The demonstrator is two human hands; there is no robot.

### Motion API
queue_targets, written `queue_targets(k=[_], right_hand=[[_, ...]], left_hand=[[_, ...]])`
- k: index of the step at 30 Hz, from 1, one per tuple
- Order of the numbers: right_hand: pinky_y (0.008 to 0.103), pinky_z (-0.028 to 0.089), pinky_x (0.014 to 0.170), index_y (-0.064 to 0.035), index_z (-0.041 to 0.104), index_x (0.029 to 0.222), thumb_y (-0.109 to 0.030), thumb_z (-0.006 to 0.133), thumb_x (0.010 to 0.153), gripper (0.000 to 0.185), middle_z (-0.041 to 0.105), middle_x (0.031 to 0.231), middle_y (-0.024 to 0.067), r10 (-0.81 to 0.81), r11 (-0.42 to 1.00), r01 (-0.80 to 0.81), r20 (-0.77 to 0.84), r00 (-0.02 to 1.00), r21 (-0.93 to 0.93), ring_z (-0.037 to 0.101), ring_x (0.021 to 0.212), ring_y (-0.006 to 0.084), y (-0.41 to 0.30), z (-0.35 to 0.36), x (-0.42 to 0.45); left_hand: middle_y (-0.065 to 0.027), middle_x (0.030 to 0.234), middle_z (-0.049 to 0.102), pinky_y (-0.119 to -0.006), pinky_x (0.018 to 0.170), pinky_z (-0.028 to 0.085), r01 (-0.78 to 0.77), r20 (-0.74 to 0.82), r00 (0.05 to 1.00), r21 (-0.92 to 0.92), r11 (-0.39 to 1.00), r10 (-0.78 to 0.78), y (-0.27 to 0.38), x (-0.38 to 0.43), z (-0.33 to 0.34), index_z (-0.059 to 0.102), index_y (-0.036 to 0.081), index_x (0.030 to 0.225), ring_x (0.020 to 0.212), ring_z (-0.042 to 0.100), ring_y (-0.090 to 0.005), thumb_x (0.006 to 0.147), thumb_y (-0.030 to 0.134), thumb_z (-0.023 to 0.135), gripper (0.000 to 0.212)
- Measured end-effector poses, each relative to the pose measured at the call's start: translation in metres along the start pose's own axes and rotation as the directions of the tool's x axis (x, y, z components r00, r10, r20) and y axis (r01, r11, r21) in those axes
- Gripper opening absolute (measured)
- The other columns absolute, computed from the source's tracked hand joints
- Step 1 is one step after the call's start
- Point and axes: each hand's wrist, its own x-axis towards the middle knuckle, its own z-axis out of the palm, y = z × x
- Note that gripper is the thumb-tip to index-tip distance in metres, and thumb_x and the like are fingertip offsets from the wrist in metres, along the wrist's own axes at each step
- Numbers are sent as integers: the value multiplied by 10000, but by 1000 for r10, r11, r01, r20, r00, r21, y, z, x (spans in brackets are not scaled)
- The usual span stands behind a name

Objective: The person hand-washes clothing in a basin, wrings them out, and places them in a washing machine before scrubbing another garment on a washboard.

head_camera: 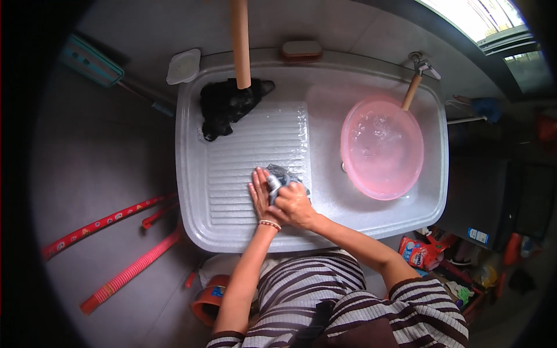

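A wet, dark grey cloth (285,176) lies bunched on the ribbed washboard part of a grey laundry sink (256,152). My left hand (261,195) lies flat beside it, fingers extended on the ribs. My right hand (295,204) is curled in a fist over the cloth, gripping part of it; a blurred light grey fold stands between the two hands. A wet black garment (230,104) is heaped at the sink's upper left. On the right, a pink plastic basin (382,148) holds water.
A tan pipe (241,43) hangs over the black garment. The tap (420,65) has a tan tube pointing into the basin. A soap dish (301,50) and a white lid (184,66) stand on the back rim. Red tubes (130,265) are at left, a detergent bag (415,252) at lower right.
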Motion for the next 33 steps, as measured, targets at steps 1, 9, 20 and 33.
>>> queue_targets(k=[1, 9, 20, 33], right_hand=[[387, 344, 635, -95, 511, 548, -252, 653, 735, 283, 454, 659, 93, -101, 995, 101, -11, 995, -14, 442, 665, 267, 5, 13, 9], [506, 283, 905, -93, 579, 905, -279, 555, 795, 217, 516, 1034, 117, 194, 917, -260, -231, 953, -302, 443, 994, 326, 55, 33, 97], [399, 335, 724, -65, 611, 681, -300, 565, 799, 267, 542, 764, 96, 310, 950, -303, 92, 946, -75, 472, 761, 274, 44, 35, 71], [408, 318, 625, -131, 558, 634, -348, 612, 743, 248, 446, 708, 47, 332, 935, -341, -92, 939, -96, 420, 685, 267, 8, 12, -1]], left_hand=[[-183, 1453, 159, -449, 1093, 94, -25, -11, 1000, 149, 989, 27, 5, 6, -3, 175, -13, 1386, 1361, 106, -310, 876, 339, 374, 650], [-266, 1395, 216, -469, 1083, 92, -30, 26, 999, -6, 1000, 30, 14, 12, -5, 236, -92, 1336, 1324, 145, -379, 870, 414, 392, 706], [-216, 1437, 167, -484, 1077, 91, -10, 55, 998, -10, 1000, 10, 19, 14, -11, 173, 5, 1389, 1330, 147, -352, 836, 357, 477, 722], [-212, 1446, 170, -437, 1097, 123, 2, 32, 999, 110, 994, -6, 12, 15, 0, 205, -30, 1367, 1350, 170, -313, 887, 282, 321, 584]])
